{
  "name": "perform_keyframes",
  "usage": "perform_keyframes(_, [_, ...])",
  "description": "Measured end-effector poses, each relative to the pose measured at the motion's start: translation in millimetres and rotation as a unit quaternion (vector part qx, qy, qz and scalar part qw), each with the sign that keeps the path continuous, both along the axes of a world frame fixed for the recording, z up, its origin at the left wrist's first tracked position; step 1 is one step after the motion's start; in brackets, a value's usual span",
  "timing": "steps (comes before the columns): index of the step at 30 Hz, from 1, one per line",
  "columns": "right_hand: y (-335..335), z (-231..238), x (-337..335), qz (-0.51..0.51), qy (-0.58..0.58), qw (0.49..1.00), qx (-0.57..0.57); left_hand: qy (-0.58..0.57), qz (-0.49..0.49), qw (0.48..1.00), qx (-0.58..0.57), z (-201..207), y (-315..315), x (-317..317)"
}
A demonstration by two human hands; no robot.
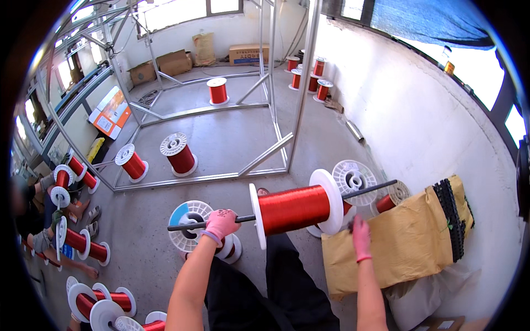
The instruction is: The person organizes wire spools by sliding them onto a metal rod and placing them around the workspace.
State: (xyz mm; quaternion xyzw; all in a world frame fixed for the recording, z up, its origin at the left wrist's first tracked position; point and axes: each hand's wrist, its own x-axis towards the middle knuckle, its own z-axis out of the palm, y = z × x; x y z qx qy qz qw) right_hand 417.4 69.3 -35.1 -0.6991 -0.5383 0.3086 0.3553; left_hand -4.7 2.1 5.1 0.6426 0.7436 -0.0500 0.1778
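My left hand [222,223], in a pink glove, is closed round a long dark rod [193,225]. The rod runs through a large spool of red wire [293,209] with white flanges, held tilted in front of my legs. Its far right end passes over a white-flanged spool [353,175] standing near the wall. My right hand [361,238], gloved in pink too, is off the rod, over a brown paper-wrapped bundle [386,248]. Its fingertips look dark and blurred, so any grip is unclear. Beneath my left hand stands another white spool [178,230].
A metal frame [221,177] stands ahead, with red-wire spools [179,155] inside it. More spools [324,90] line the right wall. On the left, a person [41,220] sits among several spools [83,243]. Cardboard boxes [248,54] lie along the back wall.
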Motion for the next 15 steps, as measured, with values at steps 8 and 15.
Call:
perform_keyframes(8, [84.6,120.6,-114.7,0.157,-0.206,0.964,0.066,-0.016,-0.017,1.000,0.009,-0.7,1.0,-0.9])
perform_keyframes(15, [104.2,104.6,-122.5,0.214,-0.229,0.948,-0.050,-0.003,-0.008,1.000,-0.011,-1.3,2.5,-2.9])
